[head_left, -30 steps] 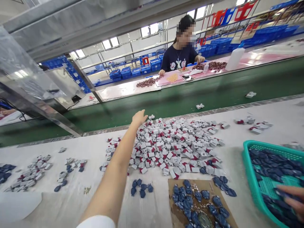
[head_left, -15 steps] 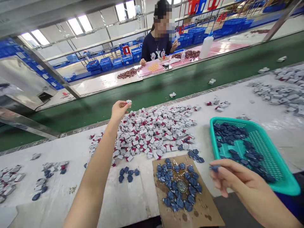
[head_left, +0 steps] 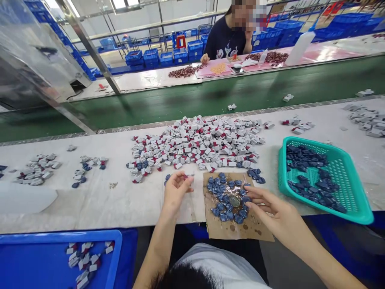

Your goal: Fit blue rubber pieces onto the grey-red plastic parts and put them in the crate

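My left hand (head_left: 177,192) is just left of the cardboard sheet (head_left: 221,230), its thumb and fingers pinched around a small dark red piece (head_left: 187,177) that is mostly hidden. Over the sheet's right side, my right hand (head_left: 269,206) grips a small dark blue piece (head_left: 246,198) between thumb and fingers. Several similar blue pieces (head_left: 215,185) lie on the sheet around a round, dark disc (head_left: 234,201), with wet brown stains about them. Behind the hands spreads a large pile of grey-white and red pieces (head_left: 198,140).
A green basket (head_left: 357,188) with dark blue pieces stands at right. At lower left is a blue tray (head_left: 117,257) holding grey and red pieces. Beyond the worktable runs a green belt (head_left: 168,102). A co-worker (head_left: 224,38) sits across it, near a white bottle (head_left: 300,48).
My left hand has come back from the belt's edge towards the cardboard. My right hand has moved left from beside the basket, still with a blue piece. The view has tilted downward.
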